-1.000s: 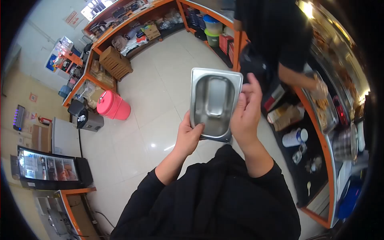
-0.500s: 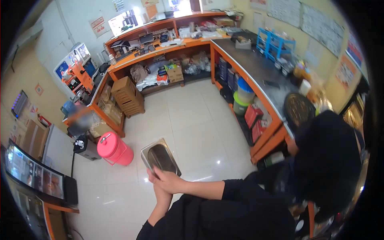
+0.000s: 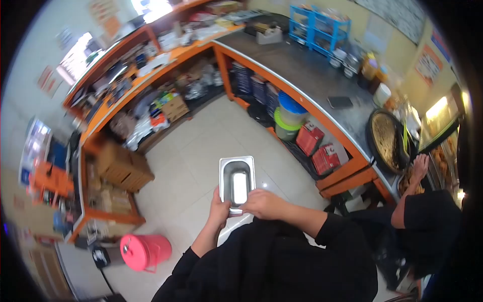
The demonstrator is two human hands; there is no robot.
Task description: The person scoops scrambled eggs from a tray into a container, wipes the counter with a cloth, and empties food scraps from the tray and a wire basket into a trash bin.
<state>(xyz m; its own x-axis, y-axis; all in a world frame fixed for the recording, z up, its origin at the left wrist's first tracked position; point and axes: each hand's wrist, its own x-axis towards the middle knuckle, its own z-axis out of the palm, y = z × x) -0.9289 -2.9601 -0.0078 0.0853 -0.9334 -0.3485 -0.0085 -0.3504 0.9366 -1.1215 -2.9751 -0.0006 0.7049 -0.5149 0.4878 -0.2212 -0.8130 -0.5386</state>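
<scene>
A small rectangular stainless steel food pan [image 3: 237, 165] is held level in front of my body, its open side up and light glinting off its bottom. My left hand [image 3: 218, 209] grips the pan's near left corner, thumb at the rim. At the near right corner, my right hand [image 3: 263, 204] has its fingers closed on the rim. The undersides of both hands' grips are hidden.
On my right, a co-worker's hand [image 3: 420, 167] reaches over food trays beside a large dark round pan [image 3: 385, 141]. A dark counter [image 3: 302, 65] runs along the right. A pink drink cooler [image 3: 146, 251] and cardboard boxes [image 3: 123, 166] stand on the left.
The view has swung to the right. The food pan has turned from tilted to level, and my hands have gone from overlapping at one end to gripping two near corners.
</scene>
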